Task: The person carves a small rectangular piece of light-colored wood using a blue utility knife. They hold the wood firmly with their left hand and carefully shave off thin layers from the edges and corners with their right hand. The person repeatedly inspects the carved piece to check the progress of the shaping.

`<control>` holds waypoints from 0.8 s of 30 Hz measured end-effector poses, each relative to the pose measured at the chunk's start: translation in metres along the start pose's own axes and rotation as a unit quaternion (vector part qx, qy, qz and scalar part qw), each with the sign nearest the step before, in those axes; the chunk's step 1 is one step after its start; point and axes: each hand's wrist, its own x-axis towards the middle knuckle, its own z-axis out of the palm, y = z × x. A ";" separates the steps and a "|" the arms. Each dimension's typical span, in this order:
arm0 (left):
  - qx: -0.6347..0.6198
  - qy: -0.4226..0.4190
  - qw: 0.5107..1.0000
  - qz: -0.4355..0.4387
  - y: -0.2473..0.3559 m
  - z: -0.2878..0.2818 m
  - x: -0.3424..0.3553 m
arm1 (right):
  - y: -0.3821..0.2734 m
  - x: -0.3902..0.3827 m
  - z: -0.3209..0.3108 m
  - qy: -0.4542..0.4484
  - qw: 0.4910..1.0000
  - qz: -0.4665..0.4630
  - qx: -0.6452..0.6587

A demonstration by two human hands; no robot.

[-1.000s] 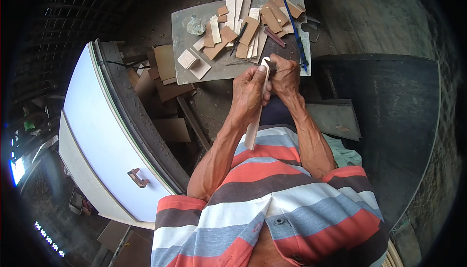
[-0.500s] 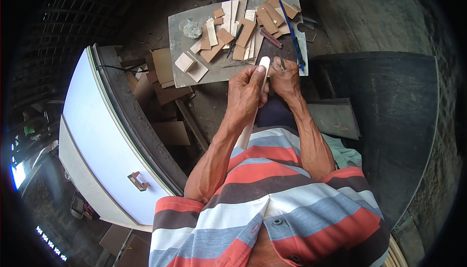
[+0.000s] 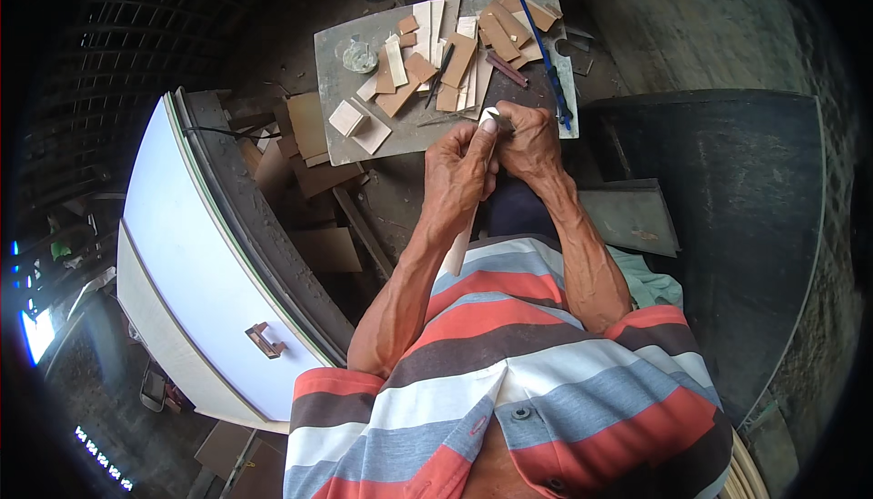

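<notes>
My left hand (image 3: 459,167) is closed round a long, pale wooden strip (image 3: 459,249), its thumb pressed along the upper end. The strip runs down from the thumb towards my striped shirt. Against its rounded tip, my right hand (image 3: 532,142) is closed, knuckles up, on a small dark blade (image 3: 494,116). Most of that blade is hidden by the fingers. Just beyond both hands stands a low work table (image 3: 400,140) with several cut wood pieces (image 3: 459,60) in pale and brown tones.
On the table are a glass dish (image 3: 359,57), a blue-handled long thin tool (image 3: 550,67), a dark pen-like tool (image 3: 443,67) and a reddish block (image 3: 506,70). A white panel with a handle (image 3: 214,262) stands at left, a dark board (image 3: 709,226) at right. Offcuts (image 3: 314,126) litter the floor.
My right hand has turned and moved left, bringing the blade onto the strip's tip. The left hand keeps its hold on the strip.
</notes>
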 end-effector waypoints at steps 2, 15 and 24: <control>-0.011 -0.002 1.000 -0.002 -0.001 0.000 0.000 | 0.001 0.001 0.002 0.003 1.000 -0.002 0.005; -0.002 -0.035 0.999 0.008 0.016 0.014 -0.014 | 0.080 -0.023 0.038 0.089 0.986 0.136 0.021; 0.052 -0.025 0.997 0.044 0.003 -0.001 0.001 | -0.002 0.000 -0.010 -0.046 0.994 0.046 0.092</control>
